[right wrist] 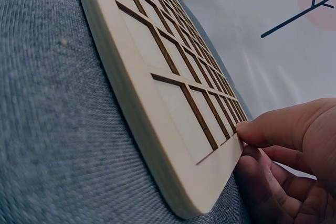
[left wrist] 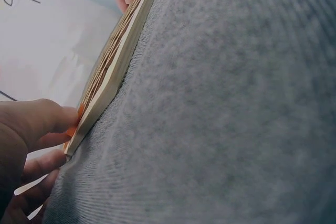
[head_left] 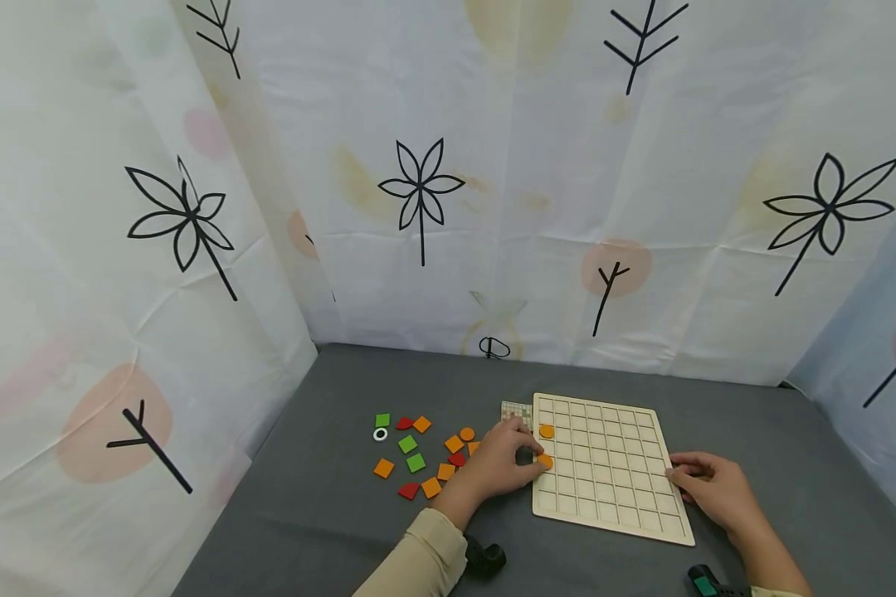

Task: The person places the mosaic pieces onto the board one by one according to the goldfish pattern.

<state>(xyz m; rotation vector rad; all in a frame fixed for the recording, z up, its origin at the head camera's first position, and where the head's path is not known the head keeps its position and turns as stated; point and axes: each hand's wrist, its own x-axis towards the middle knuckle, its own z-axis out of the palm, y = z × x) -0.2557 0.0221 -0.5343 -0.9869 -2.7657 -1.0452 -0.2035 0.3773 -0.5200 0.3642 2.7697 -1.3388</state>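
A pale wooden grid board (head_left: pixel 605 473) lies on the grey table. At its left edge my left hand (head_left: pixel 496 460) pinches an orange piece (head_left: pixel 544 462) over a cell of the left column; the piece is partly hidden by the fingertips. An orange round piece (head_left: pixel 547 431) sits one or two cells farther back in that column. On the right side, my right hand (head_left: pixel 717 489) holds the board's edge, with the thumb (right wrist: pixel 252 132) against the rim and the other fingers curled beside and below it. The left wrist view shows the orange piece (left wrist: pixel 75 123) at the thumb tip.
Left of the board lie loose orange pieces (head_left: pixel 384 468), green squares (head_left: pixel 407 444), red pieces (head_left: pixel 409 491) and a white ring (head_left: pixel 380 434). A small patterned card (head_left: pixel 515 410) is partly behind my left hand. White printed curtains (head_left: pixel 493 207) enclose the grey table (head_left: pixel 328 497).
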